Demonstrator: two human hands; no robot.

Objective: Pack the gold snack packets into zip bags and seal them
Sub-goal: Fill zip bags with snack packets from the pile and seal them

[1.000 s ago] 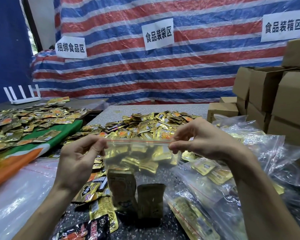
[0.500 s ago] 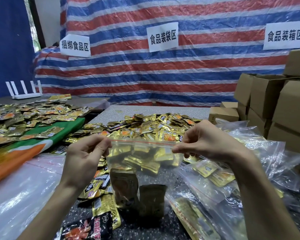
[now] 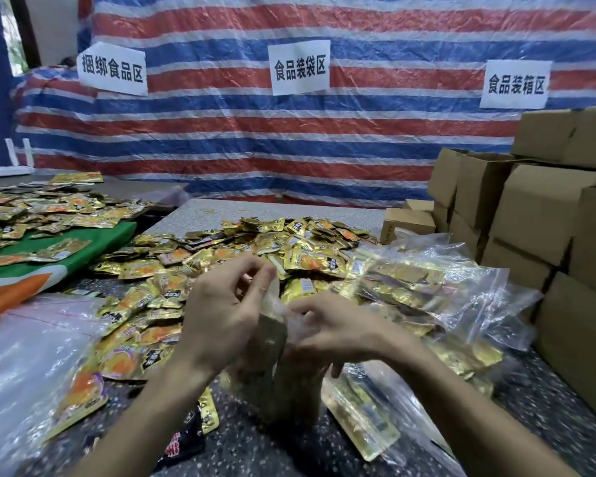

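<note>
- The left grip [image 3: 221, 315] has its fingers curled, with thumb and forefinger pinching the upper edge of the zip bag [image 3: 272, 342].
- The right grip [image 3: 334, 332] is curled too, its fingertips [image 3: 298, 309] gathering the crumpled clear plastic at the bag's mouth. Motion blur hides whether the strip itself is between them.
- The 2 grips sit close together over the bag, which stands roughly upright on the desk [image 3: 255, 449] near the middle of its near edge.
- The gold snack packets [image 3: 286, 380] inside it show as dull gold shapes through the plastic. How many there are cannot be told.
- Judged from this, the step in hand is closing the zip, or getting it ready to close.
- To do it well, flatten the mouth first so both halves of the strip lie matched, and keep packet corners below the strip.
- Then pinch at 1 end and run along to the other while the second grip holds the bag taut. A creased mouth is likely to leave a gap.
- Beside the bag on the right lies a filled bag [image 3: 362, 418], flat on the desk.
- More filled bags [image 3: 410, 287] are piled toward the right edge, against the cardboard boxes [image 3: 537, 215].
- A loose heap of packets [image 3: 289, 249] spreads from the middle toward the far edge.
- Empty clear bags [image 3: 25, 356] lie at the near left corner.
</note>
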